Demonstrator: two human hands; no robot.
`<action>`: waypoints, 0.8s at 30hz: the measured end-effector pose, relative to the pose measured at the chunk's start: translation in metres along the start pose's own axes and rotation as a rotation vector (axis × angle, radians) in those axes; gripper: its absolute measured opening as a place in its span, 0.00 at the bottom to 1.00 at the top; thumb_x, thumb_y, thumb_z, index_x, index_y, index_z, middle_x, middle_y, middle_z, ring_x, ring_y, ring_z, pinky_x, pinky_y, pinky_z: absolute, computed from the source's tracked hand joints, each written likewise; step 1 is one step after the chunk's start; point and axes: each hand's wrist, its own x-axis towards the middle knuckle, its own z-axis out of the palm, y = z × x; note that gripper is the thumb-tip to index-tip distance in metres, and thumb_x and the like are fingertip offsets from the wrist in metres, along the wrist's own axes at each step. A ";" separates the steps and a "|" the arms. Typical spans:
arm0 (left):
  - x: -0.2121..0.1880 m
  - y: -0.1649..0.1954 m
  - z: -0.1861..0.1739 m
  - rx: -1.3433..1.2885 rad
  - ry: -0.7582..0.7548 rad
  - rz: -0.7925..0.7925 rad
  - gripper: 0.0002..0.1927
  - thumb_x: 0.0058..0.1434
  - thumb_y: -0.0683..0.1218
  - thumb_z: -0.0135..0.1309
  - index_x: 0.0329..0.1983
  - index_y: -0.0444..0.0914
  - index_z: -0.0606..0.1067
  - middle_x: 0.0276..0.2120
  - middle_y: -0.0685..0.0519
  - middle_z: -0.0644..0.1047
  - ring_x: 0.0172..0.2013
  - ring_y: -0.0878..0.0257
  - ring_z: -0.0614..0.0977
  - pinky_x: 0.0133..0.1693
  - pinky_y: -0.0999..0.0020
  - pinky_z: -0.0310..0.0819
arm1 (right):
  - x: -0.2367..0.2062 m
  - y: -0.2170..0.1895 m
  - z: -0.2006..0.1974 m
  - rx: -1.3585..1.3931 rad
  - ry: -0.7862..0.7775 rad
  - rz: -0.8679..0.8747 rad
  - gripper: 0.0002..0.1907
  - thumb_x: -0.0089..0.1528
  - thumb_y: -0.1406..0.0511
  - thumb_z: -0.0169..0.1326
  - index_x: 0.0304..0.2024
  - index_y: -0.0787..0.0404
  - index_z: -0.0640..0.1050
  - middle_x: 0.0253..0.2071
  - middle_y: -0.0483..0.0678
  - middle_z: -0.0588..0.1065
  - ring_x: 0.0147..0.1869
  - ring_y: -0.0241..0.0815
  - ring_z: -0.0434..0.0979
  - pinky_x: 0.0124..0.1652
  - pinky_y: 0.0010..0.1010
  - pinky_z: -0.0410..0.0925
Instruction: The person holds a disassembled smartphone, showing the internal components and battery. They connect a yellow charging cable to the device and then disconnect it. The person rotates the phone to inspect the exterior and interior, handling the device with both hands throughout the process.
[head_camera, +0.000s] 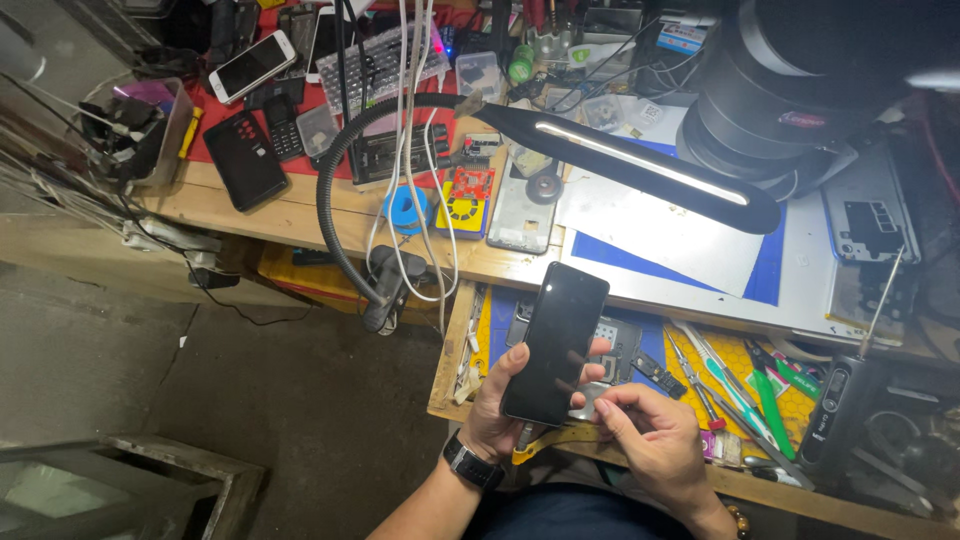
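The left hand (497, 405) grips a dark smartphone (555, 343) upright over the open drawer (640, 350) of the table (250, 205). The right hand (650, 435) is loosely curled with its fingertips (603, 407) touching the smartphone's lower edge, just beside the green-handled tools (770, 395).

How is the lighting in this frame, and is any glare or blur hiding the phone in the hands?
Head view: the lit desk lamp brightens the white sheet, while the floor at left stays dim. The black phone in the left hand is sharp, its dark screen showing only faint sheen. The right hand is sharp too. The black cylinder at top right looks dark and soft.
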 end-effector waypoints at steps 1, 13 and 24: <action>0.000 0.000 0.000 0.007 0.001 0.001 0.45 0.69 0.61 0.53 0.75 0.25 0.56 0.68 0.30 0.64 0.60 0.51 0.77 0.52 0.66 0.82 | 0.000 0.001 0.000 -0.001 -0.002 0.001 0.07 0.63 0.69 0.56 0.38 0.69 0.81 0.31 0.48 0.81 0.32 0.33 0.81 0.32 0.25 0.77; 0.000 -0.001 -0.001 0.022 0.005 -0.002 0.46 0.68 0.62 0.54 0.76 0.27 0.55 0.68 0.30 0.64 0.61 0.50 0.76 0.52 0.66 0.81 | -0.001 0.000 0.001 0.008 -0.003 -0.008 0.06 0.63 0.69 0.56 0.38 0.69 0.81 0.31 0.47 0.81 0.32 0.32 0.80 0.32 0.24 0.76; 0.001 -0.005 -0.004 -0.011 -0.021 -0.014 0.48 0.68 0.67 0.49 0.77 0.30 0.52 0.71 0.33 0.61 0.63 0.51 0.74 0.54 0.64 0.81 | -0.001 -0.004 0.001 -0.077 0.014 -0.032 0.06 0.62 0.70 0.58 0.36 0.68 0.82 0.28 0.45 0.81 0.29 0.30 0.79 0.29 0.21 0.72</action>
